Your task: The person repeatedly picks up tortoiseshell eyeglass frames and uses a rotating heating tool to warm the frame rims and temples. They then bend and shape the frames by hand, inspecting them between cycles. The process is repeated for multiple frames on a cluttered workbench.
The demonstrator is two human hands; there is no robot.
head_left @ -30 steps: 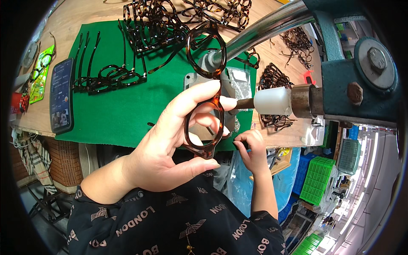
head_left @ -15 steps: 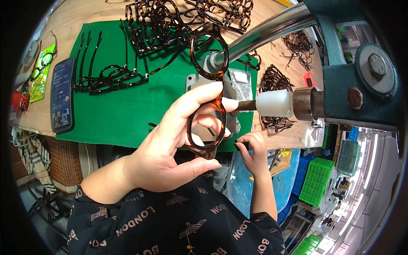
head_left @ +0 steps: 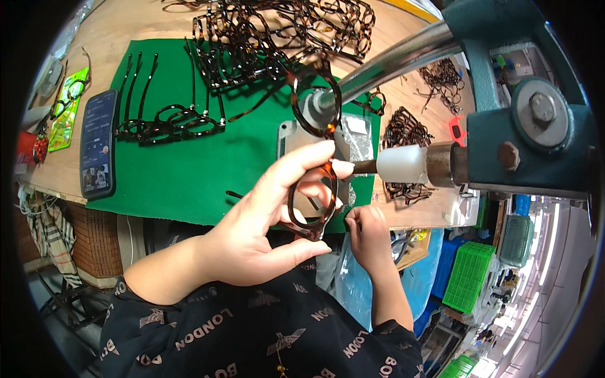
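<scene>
My left hand [head_left: 242, 236] grips a round tortoiseshell eyeglass frame [head_left: 331, 130], thumb and fingers around its lower rim. The frame stands on end, one rim above the other, with a dark temple arm seeming to trail off to the left. Just right of my fingertips, the machine's metal rod ends in a white plastic sleeve [head_left: 401, 165]. My right hand [head_left: 370, 236] is lower, by the table's near edge, its fingers curled closed. Whatever they may hold is hidden.
A teal press machine [head_left: 529, 151] with a chrome bar [head_left: 394, 60] fills the right side. More glasses [head_left: 170, 123] lie on the green mat [head_left: 164, 183], with a heaped pile [head_left: 246, 38] behind. A phone [head_left: 99, 142] lies left, and a frame cluster [head_left: 403, 129] right.
My left hand and the frame have shifted slightly right and down, the upper rim tilting. The right hand's fingers have curled in from a more spread pose. The whole view has shifted a little.
</scene>
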